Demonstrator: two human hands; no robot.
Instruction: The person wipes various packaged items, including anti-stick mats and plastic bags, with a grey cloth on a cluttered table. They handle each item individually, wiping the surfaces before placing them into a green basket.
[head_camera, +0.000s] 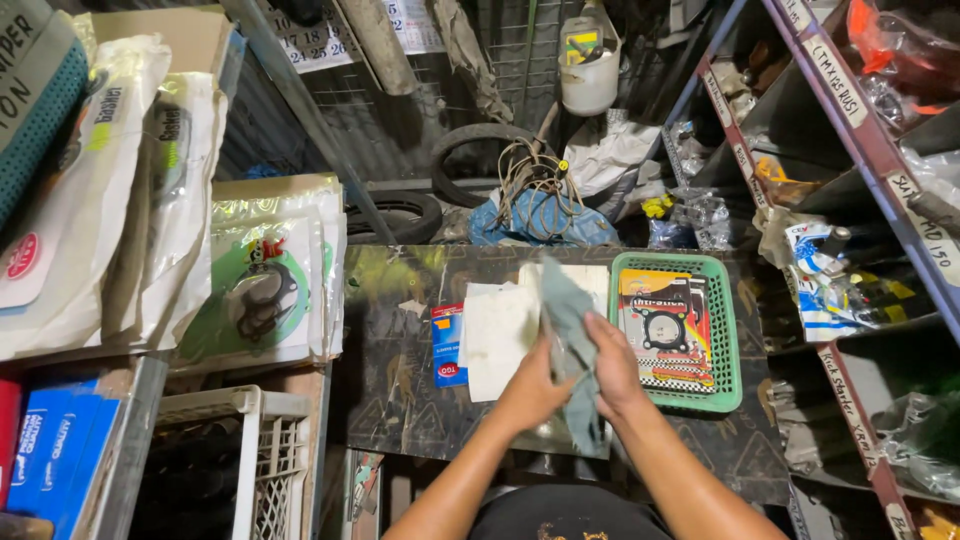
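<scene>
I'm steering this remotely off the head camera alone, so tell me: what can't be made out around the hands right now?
- Head view: whatever lies under the grey cloth is hidden by the cloth, the left hand and the right hand.
- Each hand's grip: fingertips buried in cloth folds.
- White packets under the hands: partly covered.
- Green basket: only the top gasket pack shows; anything beneath is covered.
- White crate, lower left: contents dark.

A green basket (728, 330) of packets sits at the desk's (400, 400) right edge; a blue packet (449, 345) lies mid-desk. A white crate (262, 450) stands beside the left edge, tyres (405, 212) beyond the far edge.
</scene>
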